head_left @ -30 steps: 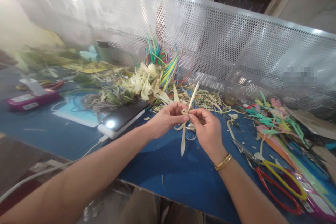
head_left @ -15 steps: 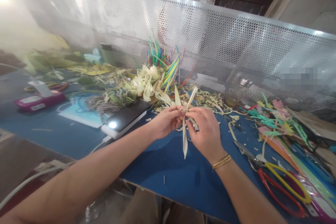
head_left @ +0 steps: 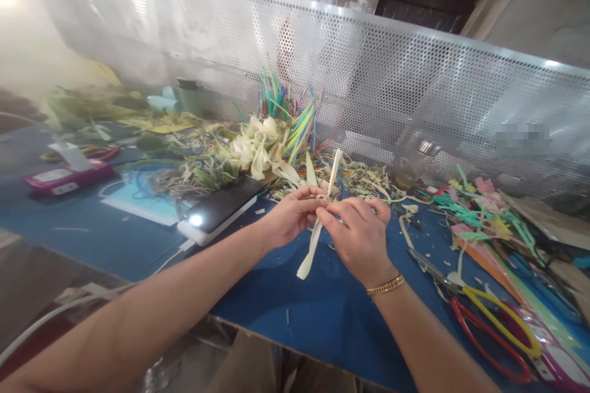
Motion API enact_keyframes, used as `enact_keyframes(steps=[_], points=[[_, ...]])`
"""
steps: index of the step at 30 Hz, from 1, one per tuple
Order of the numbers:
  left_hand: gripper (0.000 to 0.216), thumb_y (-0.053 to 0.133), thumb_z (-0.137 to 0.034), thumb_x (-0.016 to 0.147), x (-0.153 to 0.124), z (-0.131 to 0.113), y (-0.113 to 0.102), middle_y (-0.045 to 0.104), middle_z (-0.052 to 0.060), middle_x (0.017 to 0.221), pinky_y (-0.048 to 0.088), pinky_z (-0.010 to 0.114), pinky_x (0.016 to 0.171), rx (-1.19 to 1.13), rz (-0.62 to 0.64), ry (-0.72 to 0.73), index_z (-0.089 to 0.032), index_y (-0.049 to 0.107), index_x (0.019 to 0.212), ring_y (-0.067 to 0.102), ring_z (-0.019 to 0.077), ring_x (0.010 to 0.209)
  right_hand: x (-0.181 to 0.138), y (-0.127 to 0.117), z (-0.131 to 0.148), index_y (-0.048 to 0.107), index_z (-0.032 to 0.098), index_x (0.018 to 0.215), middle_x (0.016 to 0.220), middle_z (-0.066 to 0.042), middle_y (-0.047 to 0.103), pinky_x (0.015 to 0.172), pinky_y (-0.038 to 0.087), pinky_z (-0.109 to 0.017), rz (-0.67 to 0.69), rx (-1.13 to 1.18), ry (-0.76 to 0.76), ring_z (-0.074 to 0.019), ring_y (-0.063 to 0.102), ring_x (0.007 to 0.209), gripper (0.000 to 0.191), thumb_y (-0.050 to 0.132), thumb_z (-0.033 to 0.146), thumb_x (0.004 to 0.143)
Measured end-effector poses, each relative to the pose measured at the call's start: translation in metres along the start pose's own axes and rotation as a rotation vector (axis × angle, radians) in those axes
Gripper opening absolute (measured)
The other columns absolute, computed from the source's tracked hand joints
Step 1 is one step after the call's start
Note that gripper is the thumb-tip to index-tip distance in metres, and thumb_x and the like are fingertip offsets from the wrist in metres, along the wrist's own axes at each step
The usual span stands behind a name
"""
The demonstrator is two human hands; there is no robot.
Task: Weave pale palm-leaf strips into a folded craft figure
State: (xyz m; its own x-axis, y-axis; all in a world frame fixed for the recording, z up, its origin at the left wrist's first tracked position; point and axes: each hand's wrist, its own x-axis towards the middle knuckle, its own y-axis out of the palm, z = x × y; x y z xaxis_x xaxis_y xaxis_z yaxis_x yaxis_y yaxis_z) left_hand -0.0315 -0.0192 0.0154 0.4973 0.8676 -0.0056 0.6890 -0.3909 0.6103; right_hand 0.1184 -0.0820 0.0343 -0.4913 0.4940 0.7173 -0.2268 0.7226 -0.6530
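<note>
Pinched between the fingertips of both hands, above the table's middle, is a pale corn husk strip (head_left: 310, 252). One end of it points up and away, while the other hangs down toward me, slanting left. My left hand (head_left: 292, 218) is closed on it from the left, fingers curled. From the right, my right hand (head_left: 362, 233) grips it between thumb and forefinger, the other fingers bent; a gold bracelet circles that wrist. Fingers hide the strip's middle. Just behind, a pointed husk leaf (head_left: 311, 169) sticks up, and I cannot tell whether it is joined to the strip.
A husk heap (head_left: 260, 141) and scraps cover the back of the blue table (head_left: 271, 301). A lit power bank (head_left: 221, 209) lies left. On the right are open scissors (head_left: 454, 285), coloured craft pieces (head_left: 491, 212) and a glass jar (head_left: 410, 166). A perforated metal panel (head_left: 369, 73) stands behind.
The strip's lower end has swung left and now slants instead of hanging straight down. My right hand has turned, its fingers coming over nearer the left fingertips. My left hand has barely moved.
</note>
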Motion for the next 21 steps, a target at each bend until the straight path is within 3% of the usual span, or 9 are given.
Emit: enact_keyframes(steps=[8, 11, 16, 21], points=[[0.029, 0.077, -0.013, 0.061, -0.003, -0.001, 0.001, 0.059, -0.003, 0.064, 0.043, 0.018, 0.049, 0.036, 0.022, -0.009, -0.016, 0.057, 0.083, 0.056, 0.0076, 0.052, 0.005, -0.002, 0.001, 0.065, 0.029, 0.097, 0.08, 0.004, 0.068, 0.085, 0.023, -0.038, 0.066, -0.008, -0.136, -0.0135, 0.053, 0.079, 0.017, 0.05, 0.02, 0.092], [0.029, 0.077, -0.012, 0.06, -0.001, -0.002, -0.001, 0.058, -0.003, 0.063, 0.04, 0.017, 0.049, 0.064, -0.006, -0.006, -0.015, 0.058, 0.082, 0.054, 0.0063, 0.052, 0.005, -0.002, 0.001, 0.065, 0.026, 0.092, 0.083, 0.003, 0.069, 0.09, 0.023, -0.039, 0.081, 0.05, -0.123, -0.0138, 0.055, 0.082, 0.017, 0.05, 0.019, 0.092], [0.029, 0.079, -0.014, 0.059, 0.003, 0.001, -0.007, 0.056, -0.004, 0.064, 0.034, 0.016, 0.048, 0.122, -0.016, 0.006, -0.015, 0.061, 0.081, 0.049, 0.0038, 0.051, 0.003, 0.001, -0.005, 0.067, 0.028, 0.09, 0.089, 0.002, 0.07, 0.091, 0.027, -0.039, 0.0, 0.258, 0.158, -0.0158, 0.059, 0.086, 0.012, 0.058, 0.022, 0.088], [0.023, 0.078, -0.022, 0.064, 0.004, 0.001, -0.007, 0.056, -0.002, 0.067, 0.034, 0.019, 0.051, 0.172, 0.072, 0.043, -0.015, 0.063, 0.08, 0.048, 0.0052, 0.055, 0.001, 0.017, -0.011, 0.066, 0.023, 0.08, 0.092, -0.004, 0.069, 0.086, 0.039, -0.037, -0.149, 0.531, 0.457, -0.0211, 0.061, 0.093, 0.011, 0.063, 0.033, 0.083]])
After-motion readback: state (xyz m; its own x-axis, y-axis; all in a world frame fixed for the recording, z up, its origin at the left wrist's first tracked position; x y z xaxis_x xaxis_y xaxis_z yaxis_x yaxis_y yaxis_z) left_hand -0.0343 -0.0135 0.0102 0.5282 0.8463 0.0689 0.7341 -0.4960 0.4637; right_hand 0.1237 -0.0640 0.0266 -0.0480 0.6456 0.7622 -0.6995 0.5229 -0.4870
